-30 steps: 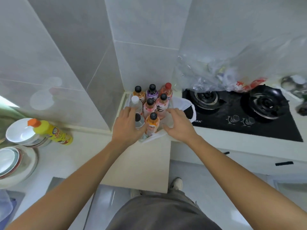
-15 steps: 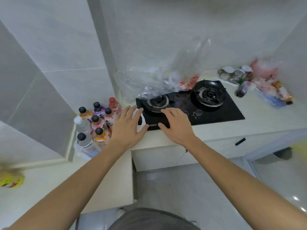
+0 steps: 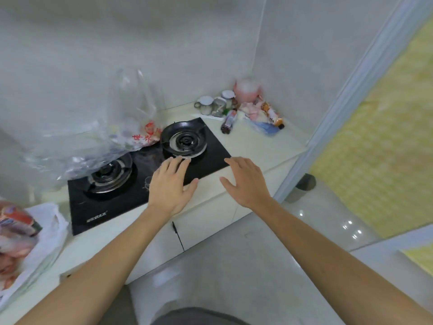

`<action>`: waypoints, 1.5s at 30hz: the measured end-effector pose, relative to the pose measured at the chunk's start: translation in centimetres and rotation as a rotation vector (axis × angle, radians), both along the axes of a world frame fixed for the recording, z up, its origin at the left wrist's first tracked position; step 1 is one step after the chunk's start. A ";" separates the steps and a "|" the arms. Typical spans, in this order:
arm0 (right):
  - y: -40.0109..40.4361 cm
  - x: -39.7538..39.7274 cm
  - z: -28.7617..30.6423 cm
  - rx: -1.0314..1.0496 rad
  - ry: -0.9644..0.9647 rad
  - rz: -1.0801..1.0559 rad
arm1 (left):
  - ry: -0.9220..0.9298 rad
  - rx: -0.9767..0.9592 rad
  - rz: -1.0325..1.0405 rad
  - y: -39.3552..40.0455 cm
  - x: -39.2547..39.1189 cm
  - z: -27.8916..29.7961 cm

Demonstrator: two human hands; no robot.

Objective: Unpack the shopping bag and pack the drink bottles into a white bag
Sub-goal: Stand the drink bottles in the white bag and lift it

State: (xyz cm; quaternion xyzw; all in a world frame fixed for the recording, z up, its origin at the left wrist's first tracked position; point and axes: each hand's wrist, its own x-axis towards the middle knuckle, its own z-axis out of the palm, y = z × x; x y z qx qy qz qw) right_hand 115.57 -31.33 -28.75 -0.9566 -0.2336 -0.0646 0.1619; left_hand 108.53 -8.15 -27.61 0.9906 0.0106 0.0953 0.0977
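The white bag (image 3: pixel 50 227) sits at the far left edge of the counter, with blurred drink bottles (image 3: pixel 14 228) inside it. A clear plastic shopping bag (image 3: pixel 112 134) with red print lies slumped over the back of the black gas stove (image 3: pixel 98 207). My left hand (image 3: pixel 169 184) hovers open above the stove's front right corner, fingers spread. My right hand (image 3: pixel 244 181) hovers open over the bare counter just right of the stove. Neither hand holds anything.
Jars, cups and packets (image 3: pixel 236 109) crowd the back right corner of the counter (image 3: pixel 260 148). A wall and door frame (image 3: pixel 328 118) close off the right. Cabinet doors (image 3: pixel 206 221) and a tiled floor (image 3: pixel 246 266) lie below.
The view has swung right, away from the bottles in the white bag. Both hands left the bag and travelled right, past the left burner to the stove's right end.
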 end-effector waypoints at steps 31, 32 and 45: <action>-17.3 50.4 -13.2 -0.226 0.218 -0.201 | 0.278 -0.079 0.005 -12.6 51.1 -13.5; -17.4 51.9 -14.0 -0.211 0.222 -0.203 | 0.301 -0.084 0.037 -12.8 52.3 -14.0; -18.0 59.5 -19.8 -0.102 0.156 -0.292 | 0.365 -0.228 0.395 -13.6 60.3 -21.1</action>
